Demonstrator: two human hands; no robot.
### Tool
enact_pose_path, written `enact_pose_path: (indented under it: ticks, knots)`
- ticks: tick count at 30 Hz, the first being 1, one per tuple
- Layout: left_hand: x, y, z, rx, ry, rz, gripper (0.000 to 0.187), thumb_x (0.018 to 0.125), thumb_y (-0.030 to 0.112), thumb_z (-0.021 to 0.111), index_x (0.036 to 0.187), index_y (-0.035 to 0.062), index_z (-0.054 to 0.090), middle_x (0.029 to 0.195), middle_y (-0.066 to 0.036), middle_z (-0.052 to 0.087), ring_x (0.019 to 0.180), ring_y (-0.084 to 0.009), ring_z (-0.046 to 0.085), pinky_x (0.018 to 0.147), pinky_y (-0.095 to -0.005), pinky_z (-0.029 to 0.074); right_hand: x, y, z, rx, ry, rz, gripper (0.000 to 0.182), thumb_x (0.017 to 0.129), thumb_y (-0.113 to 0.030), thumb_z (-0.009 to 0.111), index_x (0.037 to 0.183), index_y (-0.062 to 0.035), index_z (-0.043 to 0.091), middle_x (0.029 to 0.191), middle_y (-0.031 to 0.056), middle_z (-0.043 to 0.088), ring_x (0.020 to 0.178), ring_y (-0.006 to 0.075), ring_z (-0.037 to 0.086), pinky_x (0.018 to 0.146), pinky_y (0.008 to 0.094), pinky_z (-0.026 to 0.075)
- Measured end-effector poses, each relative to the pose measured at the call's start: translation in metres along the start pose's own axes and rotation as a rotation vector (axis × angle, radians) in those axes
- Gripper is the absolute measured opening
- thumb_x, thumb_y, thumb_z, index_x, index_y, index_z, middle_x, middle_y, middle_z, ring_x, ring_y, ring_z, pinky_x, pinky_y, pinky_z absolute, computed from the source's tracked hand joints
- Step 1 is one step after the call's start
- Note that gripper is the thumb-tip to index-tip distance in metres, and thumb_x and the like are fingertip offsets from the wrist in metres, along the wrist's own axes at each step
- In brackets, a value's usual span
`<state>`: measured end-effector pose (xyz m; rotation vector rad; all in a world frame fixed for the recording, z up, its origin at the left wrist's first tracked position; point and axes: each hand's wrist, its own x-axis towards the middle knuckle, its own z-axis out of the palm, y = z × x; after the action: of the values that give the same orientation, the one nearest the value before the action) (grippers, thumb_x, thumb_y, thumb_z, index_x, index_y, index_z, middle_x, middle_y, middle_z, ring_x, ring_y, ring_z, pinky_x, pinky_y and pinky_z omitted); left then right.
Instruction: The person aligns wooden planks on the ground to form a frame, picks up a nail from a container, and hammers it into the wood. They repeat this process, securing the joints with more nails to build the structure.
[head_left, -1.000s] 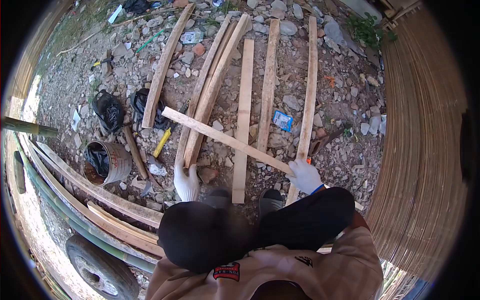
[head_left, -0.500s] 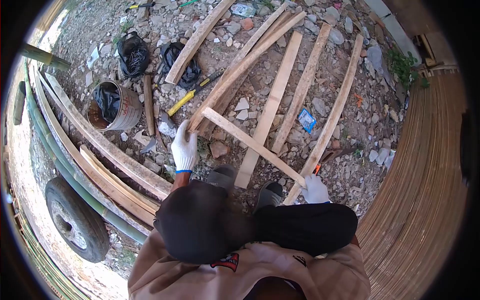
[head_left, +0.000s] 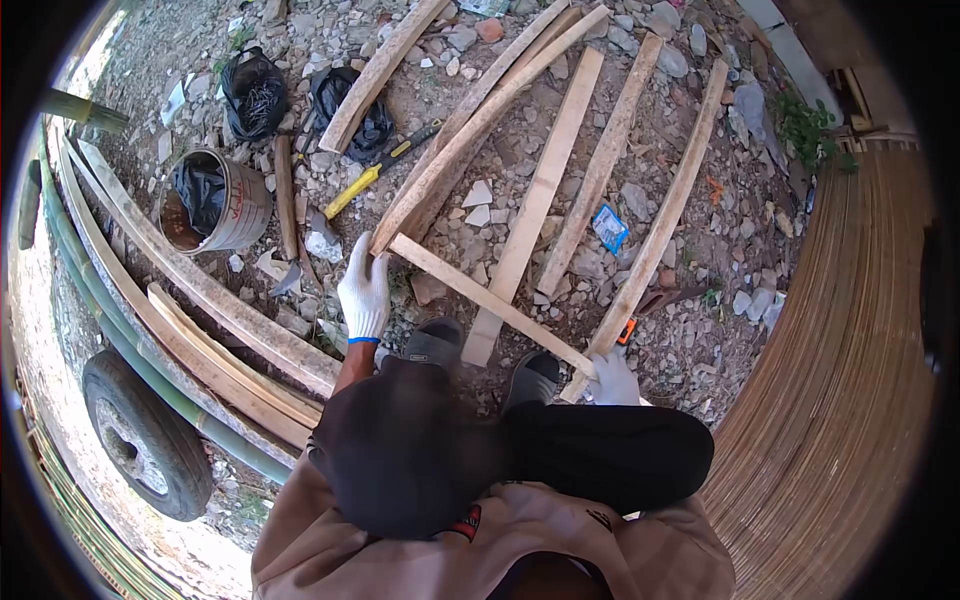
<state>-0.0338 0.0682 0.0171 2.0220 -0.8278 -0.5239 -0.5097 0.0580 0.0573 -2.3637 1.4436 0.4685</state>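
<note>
Both my hands wear white knit gloves. My left hand (head_left: 363,295) is closed around the near end of a long wooden batten (head_left: 470,128), which leans away over other battens. My right hand (head_left: 614,380) grips the near end of a short wooden strip (head_left: 490,303), its fingers partly hidden. The strip slants across in front of my feet, its far end beside the end of the long batten. Under it runs a flat pale board (head_left: 540,195). Near my right hand, another batten (head_left: 660,235) lies with an orange-and-black object (head_left: 626,331) beside it.
A yellow-handled tool (head_left: 355,190), a bucket (head_left: 235,205) and a black bag of nails (head_left: 255,95) lie ahead left. Long timbers (head_left: 200,275), bamboo (head_left: 180,400) and a tyre (head_left: 140,435) are at left. Stacked slats (head_left: 850,350) stand right. The ground is stony rubble.
The short strip's left end has shifted toward me, from overlapping the long batten to beside its near end. My right hand has moved slightly with it. The whole view has shifted a little.
</note>
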Motion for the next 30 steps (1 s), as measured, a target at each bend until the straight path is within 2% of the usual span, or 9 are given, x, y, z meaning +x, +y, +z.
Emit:
enact_pose_path:
  ticks: [2, 7, 12, 16, 23, 25, 26, 27, 30]
  knots:
    - [0.001, 0.002, -0.001, -0.016, -0.007, 0.003, 0.043, 0.102, 0.016, 0.065, 0.142, -0.0008, 0.059, 0.128, -0.023, 0.071, 0.119, -0.0263, 0.070, 0.100, -0.0351, 0.052, 0.003, 0.001, -0.001, 0.015, 0.047, -0.034, 0.046, 0.082, -0.016, 0.073, 0.126, -0.0140, 0.061, 0.110, 0.0101, 0.059, 0.107, 0.0330, 0.062, 0.083, 0.0451, 0.056]
    - [0.005, 0.007, -0.009, -0.024, -0.072, -0.028, 0.041, 0.100, 0.016, 0.067, 0.137, -0.0024, 0.063, 0.130, -0.022, 0.070, 0.120, -0.0257, 0.070, 0.100, -0.0344, 0.052, 0.000, 0.009, 0.002, 0.072, -0.024, -0.042, 0.044, 0.081, -0.016, 0.073, 0.124, -0.0115, 0.062, 0.111, 0.0101, 0.059, 0.109, 0.0326, 0.061, 0.087, 0.0452, 0.054]
    - [0.007, 0.003, -0.014, -0.052, -0.145, 0.008, 0.045, 0.096, 0.015, 0.073, 0.138, 0.0015, 0.064, 0.122, -0.020, 0.074, 0.109, -0.0186, 0.071, 0.095, -0.0333, 0.054, -0.003, 0.012, -0.008, 0.118, -0.062, -0.042, 0.043, 0.081, -0.016, 0.074, 0.122, -0.0110, 0.063, 0.111, 0.0100, 0.059, 0.108, 0.0321, 0.061, 0.087, 0.0457, 0.053]
    - [0.002, 0.007, -0.011, -0.065, -0.148, -0.003, 0.046, 0.096, 0.013, 0.073, 0.139, 0.0010, 0.063, 0.121, -0.019, 0.075, 0.107, -0.0164, 0.071, 0.093, -0.0321, 0.054, -0.006, 0.023, 0.004, 0.091, -0.141, -0.031, 0.041, 0.081, -0.016, 0.073, 0.120, -0.0118, 0.063, 0.111, 0.0100, 0.059, 0.106, 0.0323, 0.060, 0.087, 0.0466, 0.053]
    - [-0.010, 0.007, -0.009, -0.073, -0.160, -0.046, 0.045, 0.095, 0.014, 0.075, 0.137, 0.0000, 0.065, 0.124, -0.021, 0.073, 0.111, -0.0171, 0.070, 0.096, -0.0320, 0.053, -0.013, 0.035, 0.009, 0.122, -0.169, 0.013, 0.030, 0.083, -0.020, 0.072, 0.110, -0.0109, 0.062, 0.109, 0.0112, 0.059, 0.107, 0.0337, 0.061, 0.087, 0.0467, 0.053]
    - [-0.015, 0.010, -0.005, -0.066, -0.183, -0.058, 0.045, 0.095, 0.015, 0.075, 0.135, -0.0008, 0.066, 0.123, -0.021, 0.074, 0.110, -0.0175, 0.070, 0.095, -0.0321, 0.054, -0.012, 0.033, -0.005, 0.061, -0.282, 0.082, 0.029, 0.084, -0.021, 0.071, 0.109, -0.0108, 0.061, 0.108, 0.0128, 0.060, 0.107, 0.0351, 0.061, 0.087, 0.0494, 0.052]
    - [-0.020, 0.005, -0.001, -0.052, -0.230, -0.070, 0.045, 0.095, 0.016, 0.075, 0.135, -0.0008, 0.066, 0.123, -0.020, 0.074, 0.108, -0.0171, 0.070, 0.094, -0.0319, 0.054, -0.009, 0.043, -0.006, 0.015, -0.389, 0.073, 0.032, 0.087, -0.027, 0.070, 0.113, -0.0117, 0.062, 0.111, 0.0135, 0.062, 0.109, 0.0355, 0.063, 0.089, 0.0522, 0.052]
    - [-0.025, 0.003, 0.002, -0.038, -0.275, -0.082, 0.044, 0.096, 0.017, 0.075, 0.135, -0.0009, 0.066, 0.122, -0.019, 0.075, 0.107, -0.0167, 0.071, 0.093, -0.0317, 0.054, -0.010, 0.049, -0.007, 0.021, -0.388, 0.079, 0.032, 0.087, -0.027, 0.070, 0.113, -0.0117, 0.062, 0.111, 0.0135, 0.062, 0.109, 0.0355, 0.063, 0.089, 0.0522, 0.052]
    - [-0.047, -0.010, 0.024, -0.239, -0.347, -0.152, 0.043, 0.099, 0.019, 0.071, 0.132, -0.0057, 0.064, 0.110, -0.017, 0.075, 0.098, -0.0158, 0.070, 0.087, -0.0322, 0.055, -0.018, 0.071, -0.004, -0.075, -0.648, 0.125, 0.039, 0.091, -0.034, 0.065, 0.122, -0.0097, 0.061, 0.120, 0.0162, 0.067, 0.117, 0.0364, 0.064, 0.094, 0.0524, 0.052]
